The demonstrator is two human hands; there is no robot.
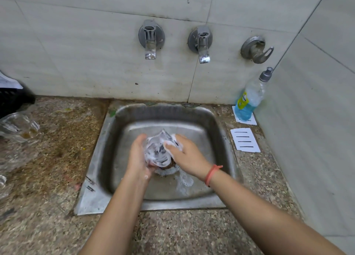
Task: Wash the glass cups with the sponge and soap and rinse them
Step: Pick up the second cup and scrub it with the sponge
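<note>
The person is leaning over the steel sink [92,197], both forearms reaching in from its near edge. The left hand [139,154] is wrapping its fingers and thumb round a glass cup [158,149], gripping it from the left and holding it tilted above the middle of the sink, just over the drain [169,166]. White foam is coating the cup. The right hand [187,156], wearing a red thread band [211,175] at the wrist, is pressing against the cup's right side with thumb and fingers bent inward and covered in suds. Whether those fingers are pinching a sponge or only the cup's wall cannot be told, since foam is hiding what lies between them. A patch of foam [184,179] is lying on the sink floor, toward the near side of the drain.

On the wall behind the sink three taps [150,39] are sticking out in a row. At the sink's far right corner a soap bottle [249,99] of blue liquid is standing upright on a white slotted tray [253,120], and a second white tray [245,139] is lying just right of the sink's rim. Well to the left of the sink, on the speckled counter [172,231], more glass cups [19,128] are sitting, one holding a brownish residue, with a black basket [11,101] behind them
</note>
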